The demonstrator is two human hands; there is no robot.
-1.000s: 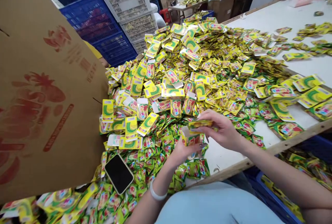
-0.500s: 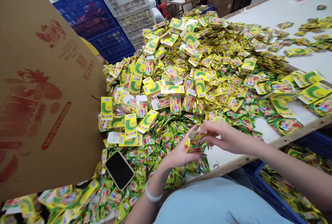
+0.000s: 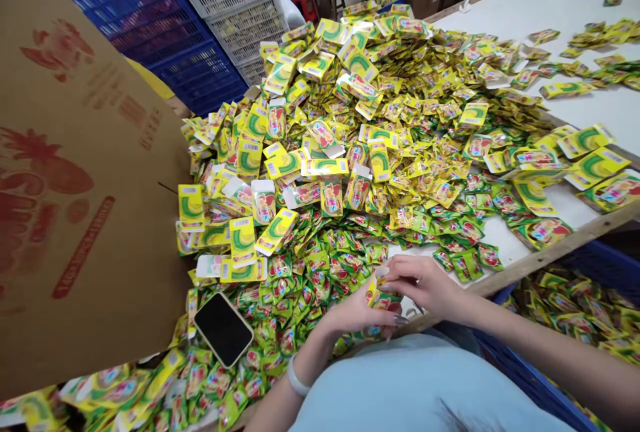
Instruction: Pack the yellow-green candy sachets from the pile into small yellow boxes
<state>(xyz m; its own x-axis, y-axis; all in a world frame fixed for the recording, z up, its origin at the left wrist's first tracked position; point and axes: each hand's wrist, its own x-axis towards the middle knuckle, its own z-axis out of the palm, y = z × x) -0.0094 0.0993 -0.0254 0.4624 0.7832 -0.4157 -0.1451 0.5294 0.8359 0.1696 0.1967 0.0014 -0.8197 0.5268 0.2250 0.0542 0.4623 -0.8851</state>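
Observation:
My left hand (image 3: 355, 311) is wrapped round a small yellow and green candy box (image 3: 384, 297), its thumb along the near side. The fingers of my right hand (image 3: 425, 285) are closed at the box's upper end, by its white flap. Whether a packet is also between those fingers is hidden. Both hands are close to my body, above the table's front edge. Just beyond them lie loose green candy packets (image 3: 320, 259). Several yellow candy boxes (image 3: 277, 231) rest on the heap behind, some with their white flaps up.
A large printed carton (image 3: 100, 219) stands at the left, with a phone (image 3: 224, 329) on the packets beside it. Blue crates (image 3: 195, 75) and white crates (image 3: 235, 12) are stacked behind. Below the wooden table edge (image 3: 540, 257), a blue crate (image 3: 530, 379) holds more packets.
Both hands have come slightly nearer my body with the box. My right fingers, earlier holding yellowish packets at its opening, are now closed over its end. The view has shifted a little.

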